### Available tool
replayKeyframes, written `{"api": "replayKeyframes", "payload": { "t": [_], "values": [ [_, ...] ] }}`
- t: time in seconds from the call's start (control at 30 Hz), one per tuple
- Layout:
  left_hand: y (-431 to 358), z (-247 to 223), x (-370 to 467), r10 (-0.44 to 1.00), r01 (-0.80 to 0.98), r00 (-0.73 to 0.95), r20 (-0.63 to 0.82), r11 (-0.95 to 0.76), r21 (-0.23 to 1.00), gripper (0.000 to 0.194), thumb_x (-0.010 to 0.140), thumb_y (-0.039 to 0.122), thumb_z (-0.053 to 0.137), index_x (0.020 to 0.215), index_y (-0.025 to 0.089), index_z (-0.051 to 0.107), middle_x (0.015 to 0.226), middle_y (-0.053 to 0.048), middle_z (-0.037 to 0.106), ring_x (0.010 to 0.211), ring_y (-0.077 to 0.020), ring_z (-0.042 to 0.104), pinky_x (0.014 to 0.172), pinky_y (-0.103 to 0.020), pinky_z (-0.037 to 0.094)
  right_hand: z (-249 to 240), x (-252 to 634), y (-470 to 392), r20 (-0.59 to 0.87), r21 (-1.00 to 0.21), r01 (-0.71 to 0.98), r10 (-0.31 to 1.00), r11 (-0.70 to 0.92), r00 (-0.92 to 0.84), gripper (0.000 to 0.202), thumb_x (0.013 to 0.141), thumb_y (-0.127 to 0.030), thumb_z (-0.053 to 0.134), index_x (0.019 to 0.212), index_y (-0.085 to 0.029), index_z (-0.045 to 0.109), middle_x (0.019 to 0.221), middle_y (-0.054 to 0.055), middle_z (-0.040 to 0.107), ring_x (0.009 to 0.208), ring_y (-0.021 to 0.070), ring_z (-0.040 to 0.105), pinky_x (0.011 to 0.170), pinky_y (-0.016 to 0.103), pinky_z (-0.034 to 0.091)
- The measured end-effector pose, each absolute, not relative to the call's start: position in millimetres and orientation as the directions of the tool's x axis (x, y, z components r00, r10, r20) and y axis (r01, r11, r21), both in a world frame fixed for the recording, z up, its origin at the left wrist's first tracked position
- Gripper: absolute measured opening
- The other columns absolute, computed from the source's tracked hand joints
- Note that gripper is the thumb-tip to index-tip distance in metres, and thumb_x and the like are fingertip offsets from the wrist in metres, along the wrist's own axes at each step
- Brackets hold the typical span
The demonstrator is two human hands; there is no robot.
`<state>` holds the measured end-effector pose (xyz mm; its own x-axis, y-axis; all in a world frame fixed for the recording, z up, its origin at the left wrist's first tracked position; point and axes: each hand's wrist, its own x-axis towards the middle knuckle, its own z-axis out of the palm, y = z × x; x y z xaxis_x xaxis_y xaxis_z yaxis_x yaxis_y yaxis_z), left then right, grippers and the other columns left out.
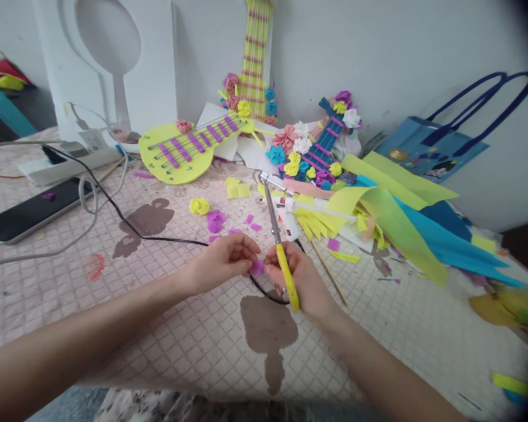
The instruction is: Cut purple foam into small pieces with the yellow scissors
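Observation:
Between the fingertips of both hands is a small purple paper piece (257,268). My left hand (229,258) pinches its left side. My right hand (297,272) pinches the other side and also carries scissors (286,266) with yellow handles, blades pointing away from me. Just beyond the hands lie a purple paper clump (216,221), a yellow paper flower (199,206) and several purple scraps (255,227). A white glue gun (288,223) rests behind the scissors, partly covered by them. Its black cord passes beneath my hands.
A yellow paper guitar (180,152) and a blue flower-covered one (323,143) stand at the back. Crepe paper strips (405,223) and a stick (330,272) lie to the right, a blue bag (440,143) behind. A phone (35,208) and a power strip (68,164) are left.

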<state>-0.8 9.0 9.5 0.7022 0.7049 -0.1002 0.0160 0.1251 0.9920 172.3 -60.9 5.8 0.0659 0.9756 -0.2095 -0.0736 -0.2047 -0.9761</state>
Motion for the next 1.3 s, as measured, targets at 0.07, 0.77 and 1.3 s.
{"api": "replayKeyframes", "payload": {
  "t": [0.07,0.77,1.3],
  "values": [
    [8.5,10.4,-0.8,0.698,-0.002,0.712,-0.077,0.111,0.994,0.024,0.076,0.011,0.060,0.098,0.014,0.052,0.078,-0.001,0.063,0.070,-0.0119,0.061,0.066,-0.026,0.049,7.1,172.4,-60.4,-0.231,-0.970,-0.101,0.969,-0.223,0.082,0.030,0.064,-0.025,0.078,0.082,-0.022,0.054,0.063,-0.008,0.055,0.039,0.0058,0.039,0.037,0.021,0.036],
    [1.1,10.7,1.7,0.727,0.078,0.681,0.086,-0.189,0.979,0.010,0.084,0.025,0.064,0.083,0.015,0.063,0.081,-0.004,0.066,0.077,-0.0153,0.062,0.074,-0.029,0.050,14.0,174.3,-62.2,-0.245,-0.941,-0.246,0.969,-0.234,0.018,0.028,0.064,-0.029,0.076,0.080,-0.021,0.054,0.067,-0.008,0.053,0.039,0.0032,0.039,0.037,0.019,0.036],
    [1.2,6.2,3.5,0.725,-0.023,0.675,-0.138,0.208,0.978,0.020,0.077,0.026,0.074,0.080,0.012,0.060,0.075,0.000,0.062,0.068,-0.0098,0.055,0.065,-0.024,0.041,9.1,173.4,-62.8,-0.221,-0.963,-0.169,0.975,-0.212,0.035,0.029,0.063,-0.023,0.077,0.083,-0.022,0.055,0.067,-0.008,0.055,0.043,0.0055,0.041,0.037,0.019,0.038]
  ]
}}
